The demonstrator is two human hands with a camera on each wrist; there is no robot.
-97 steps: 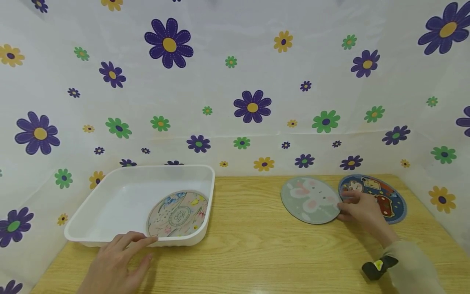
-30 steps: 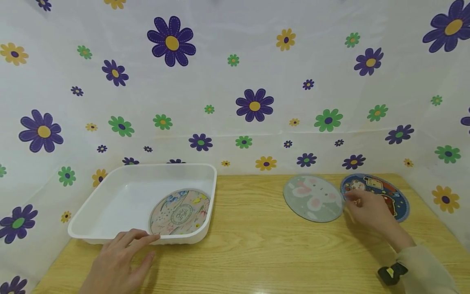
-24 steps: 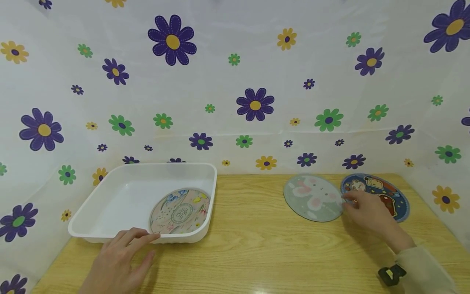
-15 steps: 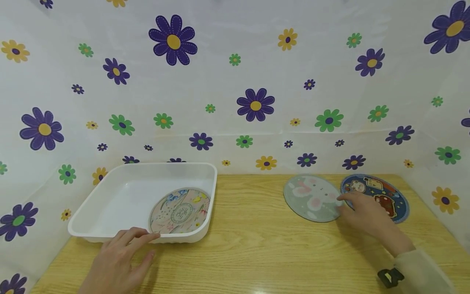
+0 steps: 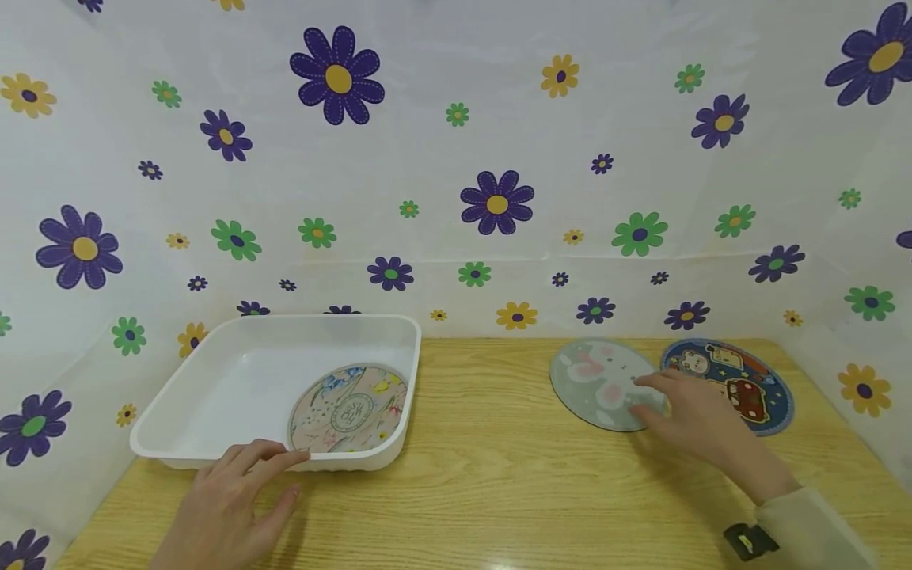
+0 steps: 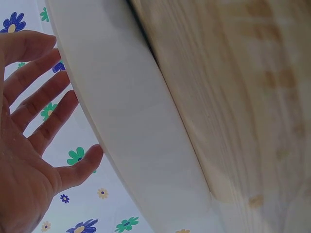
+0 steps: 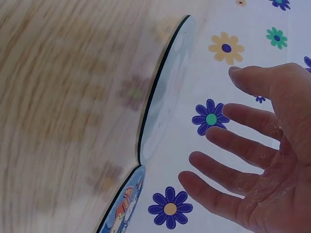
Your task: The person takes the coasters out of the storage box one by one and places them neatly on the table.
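My left hand (image 5: 231, 499) lies at the front of a white plastic tray (image 5: 228, 404), its fingertips touching the rim and its fingers loosely extended. Inside the tray's right part is a round pink floral mouse pad (image 5: 352, 408). Over the right edge of a round grey-green mouse pad with a white rabbit (image 5: 587, 388) is my right hand (image 5: 701, 427), thumb and fingers apart. The right wrist view shows that hand (image 7: 262, 155) holding nothing, clear of the rabbit pad's black-edged side (image 7: 167, 97). A dark blue cartoon mouse pad (image 5: 777, 396) lies partly behind the right hand and forearm.
Wooden tabletop (image 5: 492, 475) stretches between the tray and the rabbit pad. A white cloth with flower prints (image 5: 427, 158) hangs behind and along both sides. In the right wrist view, the blue pad (image 7: 124, 201) meets the rabbit pad edge to edge.
My right hand has moved left from the gap between the two pads to above the rabbit pad, and its fingers have spread. The left hand and the pads stay in place.
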